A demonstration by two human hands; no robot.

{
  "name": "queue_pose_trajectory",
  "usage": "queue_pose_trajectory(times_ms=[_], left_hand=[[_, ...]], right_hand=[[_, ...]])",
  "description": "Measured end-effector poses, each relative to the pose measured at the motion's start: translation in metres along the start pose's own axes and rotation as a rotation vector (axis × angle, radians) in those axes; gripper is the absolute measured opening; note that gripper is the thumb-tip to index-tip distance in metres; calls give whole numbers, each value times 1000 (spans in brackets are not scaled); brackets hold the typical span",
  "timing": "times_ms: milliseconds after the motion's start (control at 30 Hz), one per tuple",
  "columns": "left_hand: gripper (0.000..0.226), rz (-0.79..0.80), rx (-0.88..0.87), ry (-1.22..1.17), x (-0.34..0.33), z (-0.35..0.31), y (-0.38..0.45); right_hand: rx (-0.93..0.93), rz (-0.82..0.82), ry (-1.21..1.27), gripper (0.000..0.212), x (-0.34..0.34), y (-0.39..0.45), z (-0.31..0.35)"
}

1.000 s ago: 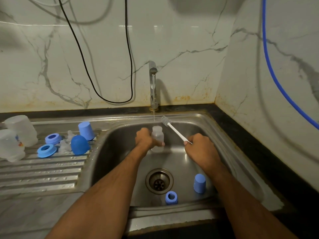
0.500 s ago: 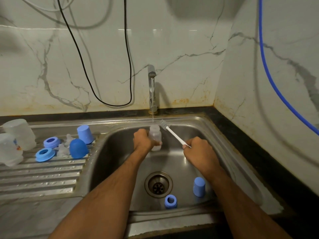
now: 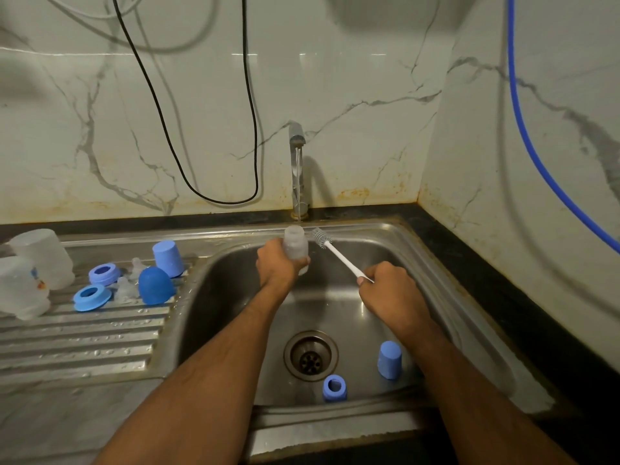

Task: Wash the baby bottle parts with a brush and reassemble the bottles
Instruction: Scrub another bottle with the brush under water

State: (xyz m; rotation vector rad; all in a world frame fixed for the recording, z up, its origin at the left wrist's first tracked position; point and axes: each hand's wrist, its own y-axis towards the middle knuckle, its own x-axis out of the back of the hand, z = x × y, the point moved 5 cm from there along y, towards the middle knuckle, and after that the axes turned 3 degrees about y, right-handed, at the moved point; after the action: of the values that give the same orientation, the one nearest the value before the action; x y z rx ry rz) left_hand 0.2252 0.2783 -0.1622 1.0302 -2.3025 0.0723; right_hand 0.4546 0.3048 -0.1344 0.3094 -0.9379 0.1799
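My left hand (image 3: 278, 268) grips a small clear bottle (image 3: 295, 245) upright under the thin stream from the tap (image 3: 298, 169). My right hand (image 3: 391, 290) holds the white handle of a bottle brush (image 3: 335, 253); its bristle head sits just right of the bottle's neck, outside it. In the sink basin (image 3: 228, 297) stand a blue cap (image 3: 389, 360) and a blue collar ring (image 3: 334, 387) near the drain. On the drainboard (image 3: 80, 340) lie two blue rings (image 3: 92, 297), two blue caps (image 3: 156, 285), clear teats (image 3: 125, 288) and two clear bottles (image 3: 23, 286).
A black cable (image 3: 188, 182) loops down the marble wall behind the drainboard. A blue hose (image 3: 530, 142) runs down the right wall. The black counter (image 3: 503, 290) borders the sink at the right and back. The drain (image 3: 310, 355) is open in the basin floor.
The bottle has risen closer to the tap's stream in my left hand. The brush head stays beside the bottle's neck, and the view has shifted slightly.
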Motion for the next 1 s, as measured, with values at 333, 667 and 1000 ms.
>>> queue_pose_trajectory(times_ms=[333,667,1000], left_hand=[[50,-10,27,-77,-1,-2,-2],[56,54,43,-106,2,3,-3],[68,77,232,-194,15,17,-6]], right_hand=[[-9,16,-6,24,-2,0,0],[-9,11,-2,24,0,-1,0],[-31,103,-60,29,-4,-6,0]])
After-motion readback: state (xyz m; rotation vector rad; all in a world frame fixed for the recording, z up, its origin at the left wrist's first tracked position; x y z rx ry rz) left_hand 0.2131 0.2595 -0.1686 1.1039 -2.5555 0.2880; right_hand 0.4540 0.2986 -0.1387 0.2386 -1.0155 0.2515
